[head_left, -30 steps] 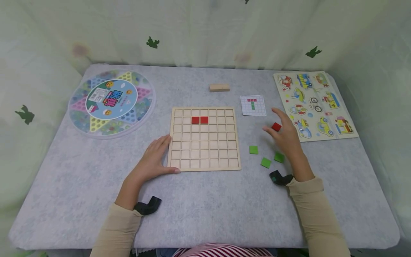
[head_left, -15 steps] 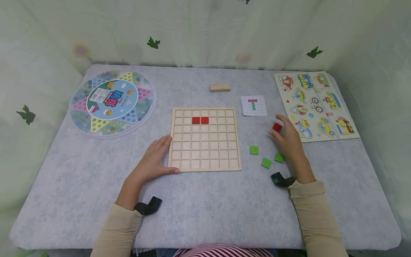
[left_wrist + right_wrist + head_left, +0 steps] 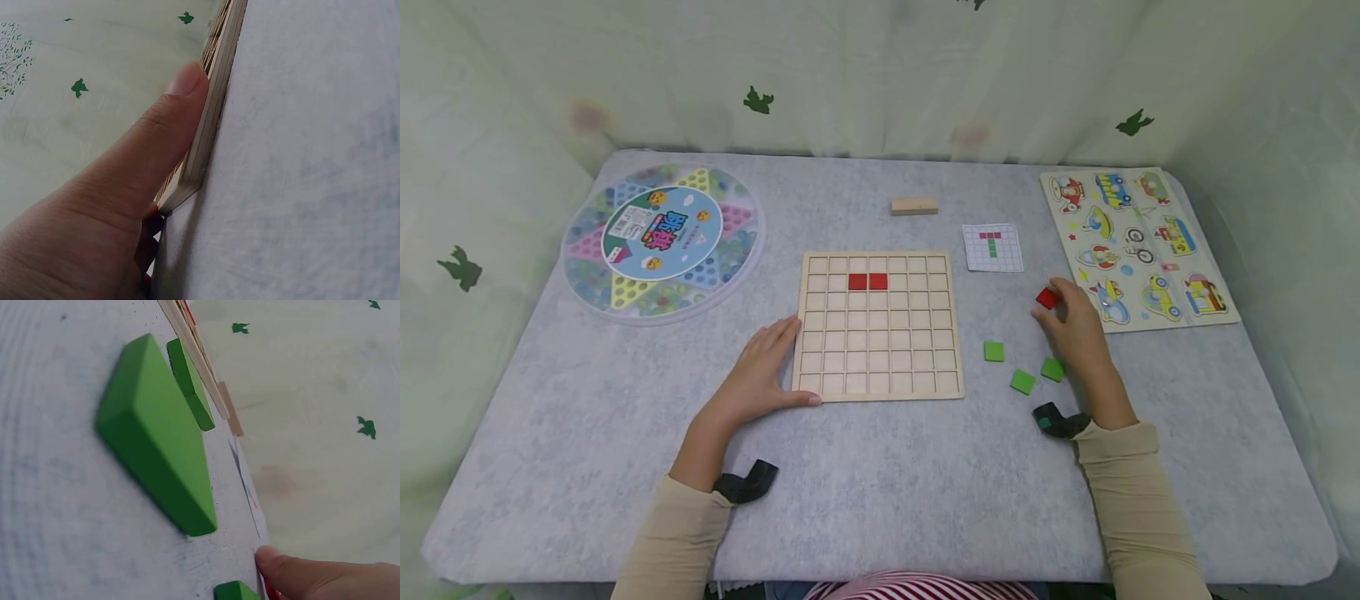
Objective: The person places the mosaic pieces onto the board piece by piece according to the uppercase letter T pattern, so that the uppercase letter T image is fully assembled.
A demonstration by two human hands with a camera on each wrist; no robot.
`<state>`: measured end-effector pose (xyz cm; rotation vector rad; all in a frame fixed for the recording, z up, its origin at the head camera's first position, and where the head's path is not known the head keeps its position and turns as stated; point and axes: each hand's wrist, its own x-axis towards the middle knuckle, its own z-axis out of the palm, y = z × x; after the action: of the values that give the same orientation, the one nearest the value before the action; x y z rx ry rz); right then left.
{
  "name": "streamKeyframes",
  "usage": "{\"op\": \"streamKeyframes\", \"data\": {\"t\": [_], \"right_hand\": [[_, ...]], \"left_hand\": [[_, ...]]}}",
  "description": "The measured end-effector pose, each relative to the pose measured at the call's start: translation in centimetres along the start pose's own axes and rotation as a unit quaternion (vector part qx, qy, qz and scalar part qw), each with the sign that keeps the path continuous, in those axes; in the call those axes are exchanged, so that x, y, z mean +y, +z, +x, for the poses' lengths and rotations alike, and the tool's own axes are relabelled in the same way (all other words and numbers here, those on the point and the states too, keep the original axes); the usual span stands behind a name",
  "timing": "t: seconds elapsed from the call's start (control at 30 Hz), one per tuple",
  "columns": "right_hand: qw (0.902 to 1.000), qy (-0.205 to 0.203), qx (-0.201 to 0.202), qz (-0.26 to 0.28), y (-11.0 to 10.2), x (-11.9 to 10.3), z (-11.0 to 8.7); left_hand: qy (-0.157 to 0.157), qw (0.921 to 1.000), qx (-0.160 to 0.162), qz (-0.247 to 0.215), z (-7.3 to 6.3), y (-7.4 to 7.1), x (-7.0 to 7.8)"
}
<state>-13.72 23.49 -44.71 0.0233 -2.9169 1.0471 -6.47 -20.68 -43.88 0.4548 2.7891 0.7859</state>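
Observation:
My left hand [image 3: 756, 375] rests at the near left corner of a wooden grid board [image 3: 917, 342], its fingers along the left edge. In the left wrist view, the straight thumb [image 3: 169, 115] lies against the board's side. Two red square tiles [image 3: 867, 282] sit side by side in the board's second row from the top. To the right of the board, my right hand [image 3: 1078, 329] pinches another red tile [image 3: 1047, 297] between thumb and fingers, low over the table. Closer to me lie loose green tiles [image 3: 994, 352], one of them large in the right wrist view [image 3: 162, 450].
A pattern card [image 3: 1011, 258] with a red and green T lies right of the board. Behind the board is a small wooden block [image 3: 914, 206]. A round Chinese checkers set [image 3: 662, 242] occupies the back left, a vehicle puzzle board [image 3: 1120, 258] the back right.
The right hand's thumb and fingers have come together on the red tile, from wide apart a second ago. My left hand and the board keep their places.

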Motion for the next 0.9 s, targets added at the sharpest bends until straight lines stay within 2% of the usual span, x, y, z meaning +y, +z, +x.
{"op": "streamKeyframes", "data": {"t": [0.33, 0.53, 0.6, 0.73, 0.9], "right_hand": [[0.9992, 0.037, 0.016, -0.007, -0.1, -0.3, -0.2], [0.9992, 0.028, 0.026, 0.015, -0.7, -1.2, -0.5], [0.9987, 0.002, 0.045, 0.023, -0.6, -1.5, -0.4], [0.9923, -0.072, 0.087, 0.051, -0.9, -3.7, -0.3], [0.9791, -0.151, 0.104, 0.089, -1.4, -8.1, -0.1]], "left_hand": [[0.000, 1.0000, 0.002, -0.004, 0.0, 0.0, 0.1], [0.000, 1.0000, 0.000, -0.002, -0.1, 0.0, 0.0], [0.000, 1.0000, 0.001, -0.001, -0.1, 0.0, 0.0], [-0.002, 1.0000, 0.001, 0.002, -0.1, 0.0, 0.0], [0.000, 1.0000, 0.002, 0.005, -0.1, 0.0, 0.0]]}}
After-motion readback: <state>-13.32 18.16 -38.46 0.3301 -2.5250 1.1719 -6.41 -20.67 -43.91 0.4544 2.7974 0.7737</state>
